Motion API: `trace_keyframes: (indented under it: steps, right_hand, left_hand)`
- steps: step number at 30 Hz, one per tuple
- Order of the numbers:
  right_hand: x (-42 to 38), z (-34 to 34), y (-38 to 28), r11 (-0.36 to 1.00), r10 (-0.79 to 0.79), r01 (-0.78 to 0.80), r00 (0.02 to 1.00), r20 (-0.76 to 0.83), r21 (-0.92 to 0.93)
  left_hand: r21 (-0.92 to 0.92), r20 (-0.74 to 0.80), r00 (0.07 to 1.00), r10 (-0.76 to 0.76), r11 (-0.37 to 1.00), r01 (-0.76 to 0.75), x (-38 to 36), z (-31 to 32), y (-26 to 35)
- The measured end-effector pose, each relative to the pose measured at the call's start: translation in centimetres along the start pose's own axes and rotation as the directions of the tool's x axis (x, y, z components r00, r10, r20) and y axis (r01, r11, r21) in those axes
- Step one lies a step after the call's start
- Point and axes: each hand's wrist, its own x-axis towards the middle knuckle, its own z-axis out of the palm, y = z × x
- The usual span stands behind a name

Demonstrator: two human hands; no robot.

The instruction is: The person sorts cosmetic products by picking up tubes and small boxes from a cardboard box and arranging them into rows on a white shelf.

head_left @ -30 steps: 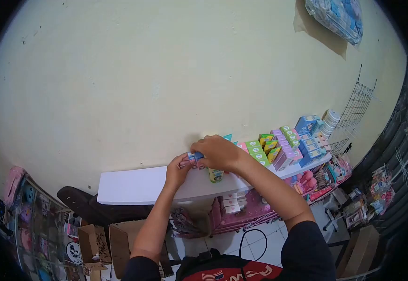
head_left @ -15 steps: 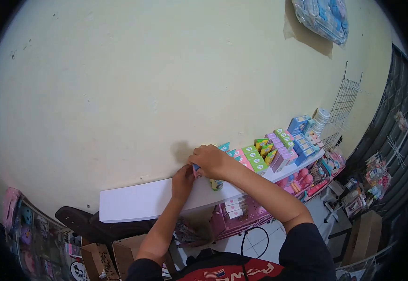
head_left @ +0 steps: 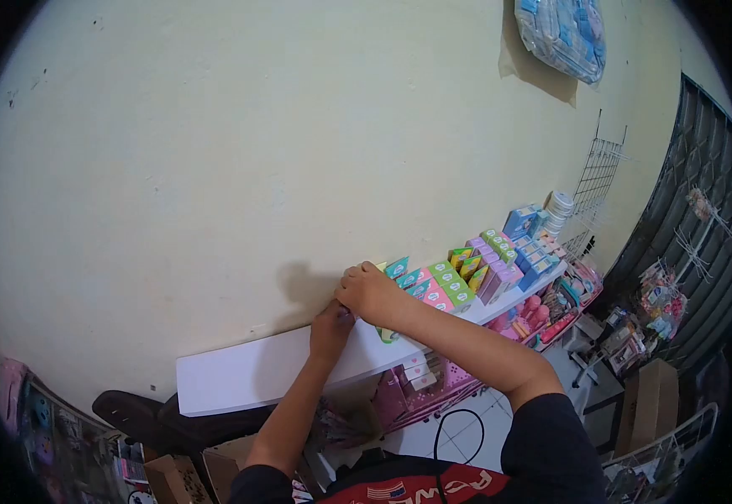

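Observation:
Above the white shelf [head_left: 223,376], my left hand [head_left: 330,329] and my right hand [head_left: 370,294] are close together, touching at the fingertips. The fingers of both are closed around something small that they almost wholly hide, so its kind cannot be told. Just right of my hands, a yellow-green pack [head_left: 388,334] stands at the front of the shelf. Beside it come teal packs [head_left: 397,268], pink boxes [head_left: 437,296] and green boxes [head_left: 458,290] in rows.
Farther right on the shelf are yellow packs [head_left: 470,266], purple boxes [head_left: 495,284], blue boxes [head_left: 536,267] and stacked white tubs [head_left: 559,212]. Below sits a pink rack [head_left: 399,409]. Open cardboard boxes [head_left: 174,479] lie at lower left. A wire grid [head_left: 598,176] leans on the wall.
My hands have closed in over the small item, whose pink and blue part showed between them before. The view has shifted slightly, moving the shelf goods a little to the left.

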Motion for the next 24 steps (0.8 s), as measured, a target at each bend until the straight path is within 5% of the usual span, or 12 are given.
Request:
trace_keyframes:
  steps: [7,15,21,24]
  right_hand:
    - [0.9,1.2,-0.8,0.997,-0.064,0.066,0.997,0.030,-0.044]
    - [1.8,1.8,-1.4,0.979,-0.032,0.082,0.967,0.254,-0.189]
    - [1.6,-0.1,-0.7,0.999,-0.005,0.009,0.992,0.122,-0.033]
    - [1.7,-3.0,-0.2,0.997,0.063,-0.067,0.991,0.116,0.034]
  left_hand:
    - [0.038,0.100,0.992,0.079,0.996,-0.083,0.0,-0.8,-1.3]
    - [0.018,0.081,0.993,0.082,0.996,-0.084,-1.0,-0.8,0.2]
    - [0.129,0.065,0.988,0.141,0.980,-0.149,-0.7,-0.2,0.0]
    - [-0.007,0.069,0.994,0.086,0.996,-0.086,-0.4,0.2,-0.2]
